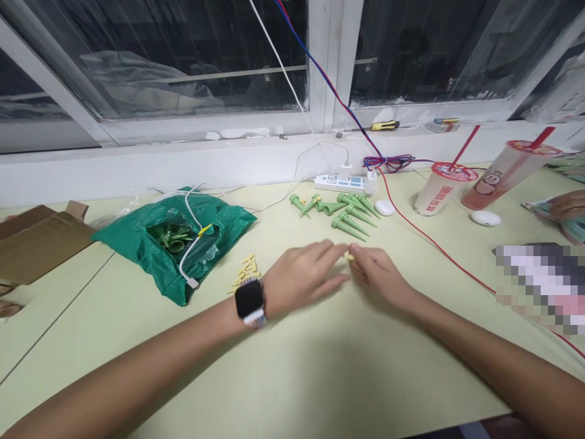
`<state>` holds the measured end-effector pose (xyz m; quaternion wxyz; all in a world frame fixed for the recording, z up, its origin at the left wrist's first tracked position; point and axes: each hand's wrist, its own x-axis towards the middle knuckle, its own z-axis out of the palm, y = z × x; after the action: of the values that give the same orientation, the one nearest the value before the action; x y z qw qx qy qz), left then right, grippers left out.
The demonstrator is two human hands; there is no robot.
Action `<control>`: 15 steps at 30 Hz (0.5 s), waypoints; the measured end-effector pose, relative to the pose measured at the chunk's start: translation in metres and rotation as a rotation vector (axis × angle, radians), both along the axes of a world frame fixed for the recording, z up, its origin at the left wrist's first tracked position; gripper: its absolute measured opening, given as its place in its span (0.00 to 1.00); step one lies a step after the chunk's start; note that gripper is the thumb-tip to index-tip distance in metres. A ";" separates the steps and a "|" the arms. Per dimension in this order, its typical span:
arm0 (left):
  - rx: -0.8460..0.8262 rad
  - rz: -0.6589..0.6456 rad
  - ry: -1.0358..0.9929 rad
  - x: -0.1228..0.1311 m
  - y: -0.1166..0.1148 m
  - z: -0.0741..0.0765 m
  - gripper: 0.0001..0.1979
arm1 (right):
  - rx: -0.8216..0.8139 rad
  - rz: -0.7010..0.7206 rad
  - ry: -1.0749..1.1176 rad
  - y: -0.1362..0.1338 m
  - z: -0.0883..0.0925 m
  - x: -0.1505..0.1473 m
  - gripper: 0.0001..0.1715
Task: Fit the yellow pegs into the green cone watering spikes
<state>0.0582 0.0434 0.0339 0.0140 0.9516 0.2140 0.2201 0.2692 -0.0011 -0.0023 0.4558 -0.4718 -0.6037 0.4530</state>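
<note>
My left hand (305, 274), with a black smartwatch (250, 300) on the wrist, rests on the pale yellow table (292, 366), fingers reaching right. My right hand (377, 275) meets it fingertip to fingertip. Between the tips of both hands sits a small yellow plastic piece (348, 255), pinched. Just beyond the hands lies a group of green cone-shaped spikes (350, 213). A small heap of yellow plastic pieces (244, 272) lies left of my left wrist.
A green plastic bag (178, 235) with green parts and a white cable lies at left, beside a brown cardboard box (36, 241). A white power strip (340, 182), red and blue wires, two cups with straws (441, 186) and another person's hand (569, 204) are at right.
</note>
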 end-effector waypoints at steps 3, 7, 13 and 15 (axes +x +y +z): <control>0.101 0.036 -0.026 -0.014 -0.034 -0.016 0.10 | -0.077 0.178 -0.085 -0.020 0.000 -0.022 0.34; -0.301 0.037 -0.143 -0.022 -0.060 -0.032 0.10 | -0.091 0.209 -0.149 -0.038 -0.002 -0.039 0.32; -0.968 0.031 -0.441 -0.018 -0.071 -0.025 0.19 | 0.345 0.152 -0.297 -0.042 -0.008 -0.042 0.22; -1.165 0.034 -0.490 -0.015 -0.073 -0.020 0.21 | 0.560 0.135 -0.327 -0.040 -0.008 -0.040 0.20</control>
<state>0.0430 -0.0294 0.0139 0.5747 0.7064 0.3045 0.2792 0.2287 -0.0411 -0.0100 0.4340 -0.3536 -0.7997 0.2169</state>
